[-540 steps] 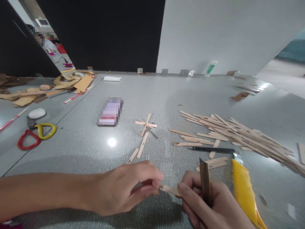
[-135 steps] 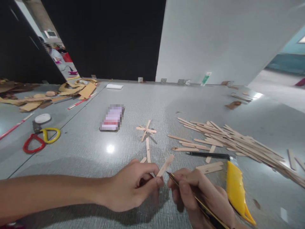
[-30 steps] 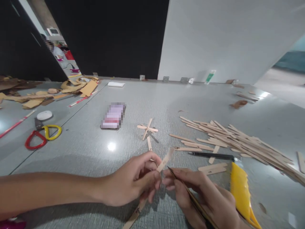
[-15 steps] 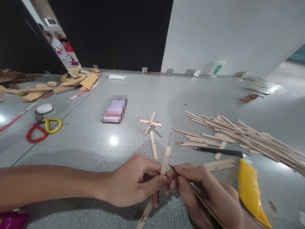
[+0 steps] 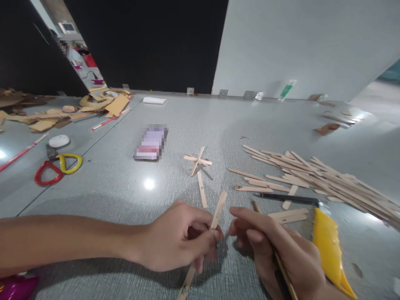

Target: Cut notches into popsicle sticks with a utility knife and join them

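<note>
My left hand [image 5: 184,237] is closed, pinching a wooden craft stick [image 5: 219,208] whose rounded end points up and away. Another craft stick [image 5: 186,284] lies below that hand, partly hidden by it. In my right hand [image 5: 281,246] is a slim dark and brass-coloured pointed tool [image 5: 283,273], lying against the fingers, its tip turned away from the stick. Index finger and thumb are apart, and a small gap separates the two hands. Just beyond them are a loose craft stick [image 5: 201,189] and a small cross-shaped piece made of sticks [image 5: 197,160].
A heap of craft sticks [image 5: 325,179] spreads at the right, near a black pen-like tool [image 5: 287,198] and a yellow tool [image 5: 328,248]. A phone [image 5: 151,143], red-and-yellow-handled cutters [image 5: 58,166] and cardboard scraps [image 5: 103,106] lie left. Upright panels [image 5: 146,46] edge the table's back.
My right hand has drawn back to the right, away from the held stick, and the tool's tip has swung away from it. The held stick leans slightly more to the right.
</note>
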`<state>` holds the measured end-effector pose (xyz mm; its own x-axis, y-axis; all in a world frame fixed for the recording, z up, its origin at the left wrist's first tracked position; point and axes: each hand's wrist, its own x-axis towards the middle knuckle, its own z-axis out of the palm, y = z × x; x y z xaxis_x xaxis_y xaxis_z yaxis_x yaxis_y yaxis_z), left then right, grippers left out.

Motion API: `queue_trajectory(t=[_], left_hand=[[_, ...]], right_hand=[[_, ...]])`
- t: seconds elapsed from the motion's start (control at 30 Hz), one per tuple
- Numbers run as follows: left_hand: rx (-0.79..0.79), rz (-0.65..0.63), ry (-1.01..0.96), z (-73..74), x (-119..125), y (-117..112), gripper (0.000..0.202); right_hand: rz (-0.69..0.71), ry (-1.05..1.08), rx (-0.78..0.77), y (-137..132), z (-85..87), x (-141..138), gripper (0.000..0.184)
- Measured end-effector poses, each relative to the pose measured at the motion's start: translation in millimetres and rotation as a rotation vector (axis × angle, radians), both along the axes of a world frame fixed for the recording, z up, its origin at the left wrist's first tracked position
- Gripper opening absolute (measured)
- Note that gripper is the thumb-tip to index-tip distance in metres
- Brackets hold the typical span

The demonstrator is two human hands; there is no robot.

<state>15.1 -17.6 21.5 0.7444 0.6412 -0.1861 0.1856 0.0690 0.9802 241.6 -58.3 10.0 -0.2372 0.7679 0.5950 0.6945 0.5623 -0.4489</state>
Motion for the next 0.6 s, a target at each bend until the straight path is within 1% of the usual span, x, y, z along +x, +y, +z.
queue_trajectory(t=[0.07,0.17,0.2,0.33,0.5,0.6], left_hand=[[-0.004,0.011,0.019,0.2,-0.5,0.0,0.019],[0.054,0.006,0.030,1.6,-1.3,0.7,0.016],[0.089,0.002,0.029,2.3,-1.5,0.8,0.016],[0.164,0.001,0.034,4.0,-1.4,0.0,0.015],[0.227,-0.008,0.059,1.0,-0.2,-1.0,0.019],[0.253,-0.008,0.051,-0.6,0.3,-1.0,0.022]], right_hand=[[0.001,-0.043,0.034,3.6,0.2,1.1,0.019],[0.024,-0.058,0.024,6.3,2.7,-3.0,0.005],[0.026,-0.051,0.025,6.1,3.2,-4.8,0.004],[0.032,-0.047,0.048,2.8,2.1,-8.2,0.012],[0.029,-0.092,0.110,0.1,-1.2,-6.2,0.013],[0.044,-0.123,0.169,-0.9,-4.7,-5.0,0.017]])
